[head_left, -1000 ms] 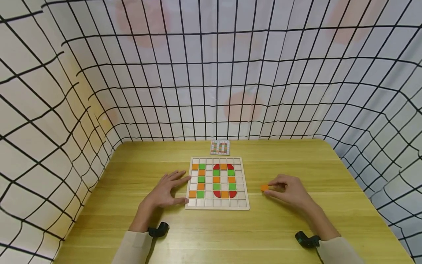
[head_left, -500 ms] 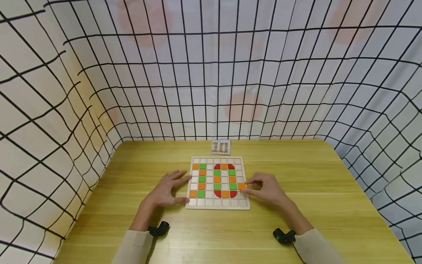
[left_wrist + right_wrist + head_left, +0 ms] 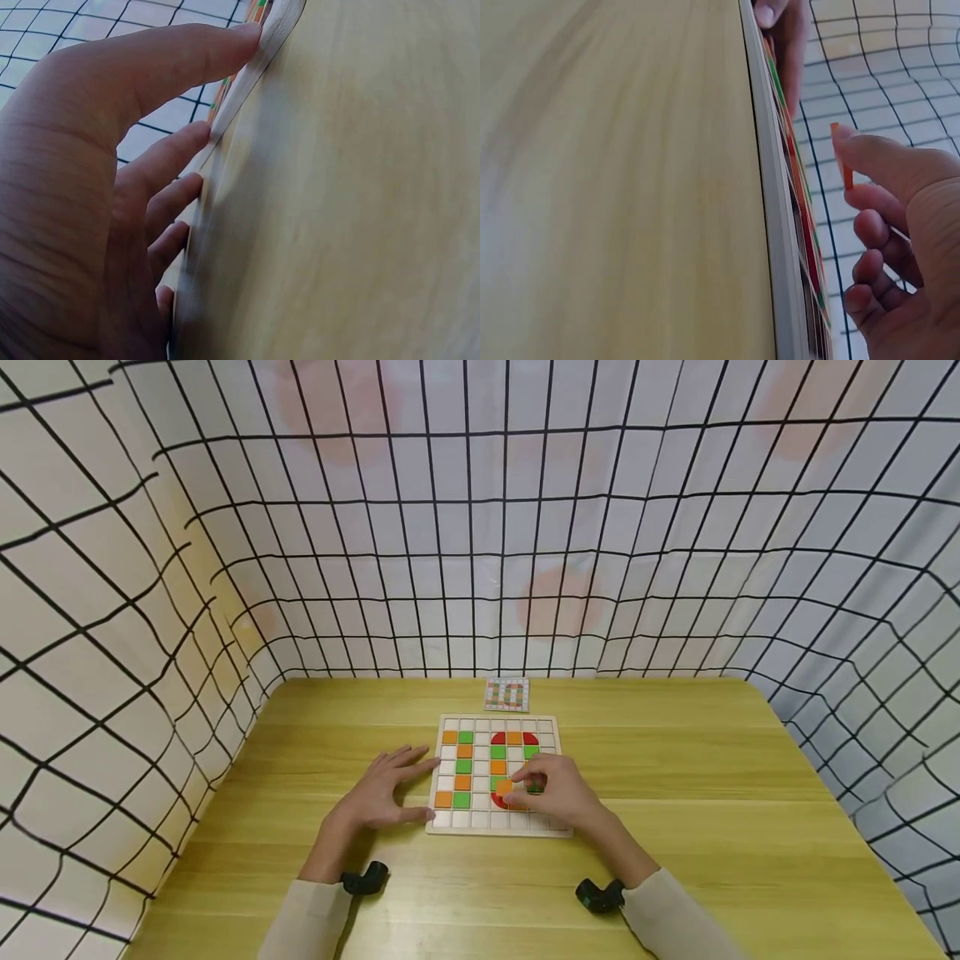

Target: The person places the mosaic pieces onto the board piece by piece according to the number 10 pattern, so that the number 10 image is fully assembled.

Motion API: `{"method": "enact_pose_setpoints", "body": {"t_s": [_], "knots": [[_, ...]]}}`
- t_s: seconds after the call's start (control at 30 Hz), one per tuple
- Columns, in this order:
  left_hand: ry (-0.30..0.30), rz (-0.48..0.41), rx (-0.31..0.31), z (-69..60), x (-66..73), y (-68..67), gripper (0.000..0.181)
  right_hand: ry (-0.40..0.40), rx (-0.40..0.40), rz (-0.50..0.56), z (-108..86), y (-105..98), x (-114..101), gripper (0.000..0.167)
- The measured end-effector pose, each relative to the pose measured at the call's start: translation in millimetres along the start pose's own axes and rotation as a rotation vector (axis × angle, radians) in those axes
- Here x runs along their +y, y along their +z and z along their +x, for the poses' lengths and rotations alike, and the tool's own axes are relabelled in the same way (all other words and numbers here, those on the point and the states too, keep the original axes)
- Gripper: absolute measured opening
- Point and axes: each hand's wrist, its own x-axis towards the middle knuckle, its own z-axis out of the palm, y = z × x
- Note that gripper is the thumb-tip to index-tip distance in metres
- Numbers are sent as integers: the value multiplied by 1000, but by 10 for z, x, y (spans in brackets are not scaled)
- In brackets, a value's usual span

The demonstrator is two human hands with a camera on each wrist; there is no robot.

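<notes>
A pale square grid board (image 3: 480, 820) lies on the table, with orange, green and red flat tiles set in its cells. On the board's left side, tiles form a numeral-like column; on the right, red curved corner tiles close a ring. My left hand (image 3: 386, 789) spreads beside the board, thumb and index fingertip touching its left edge, as the left wrist view also shows. An orange square tile (image 3: 842, 156) is pinched between thumb and index finger of my right hand (image 3: 562, 789), held above the board's surface. That hand covers part of the ring's right side.
Behind the board lies a small printed pattern card (image 3: 507, 694). The wooden table (image 3: 675, 760) extends on both sides. White sheeting with a black net (image 3: 465, 527) encloses the back and sides. Each wrist carries a black camera mount (image 3: 600, 895).
My right hand has carried the orange tile leftward, from the table right of the board to above the ring of tiles. My left hand stays at the board's edge.
</notes>
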Motion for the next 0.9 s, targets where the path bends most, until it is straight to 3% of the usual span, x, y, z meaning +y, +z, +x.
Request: {"method": "enact_pose_setpoints", "body": {"t_s": [0.47, 0.9], "knots": [[-2, -1, 8, 7, 15, -5, 86, 8, -66, -58, 115, 296, -186, 27], [-10, 0, 11, 1, 17, -8, 86, 25, -62, -100, 124, 355, -212, 26]]}}
